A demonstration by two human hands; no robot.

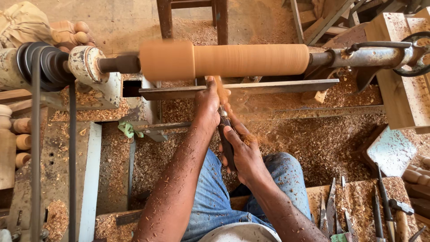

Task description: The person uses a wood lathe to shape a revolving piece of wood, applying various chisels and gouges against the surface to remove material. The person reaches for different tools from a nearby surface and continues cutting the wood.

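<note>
A round wooden workpiece spins on a lathe, thicker at its left end. My left hand presses a turning chisel down on the metal tool rest, its blade touching the wood just right of the thick part. My right hand grips the chisel's dark handle lower down, near my knee. Shavings cover both forearms and fly off to the right of the blade.
The headstock with belt pulleys is at left, the tailstock with a handwheel at right. Several chisels lie on a board at lower right. Turned wooden pieces sit at far left. Sawdust covers the floor.
</note>
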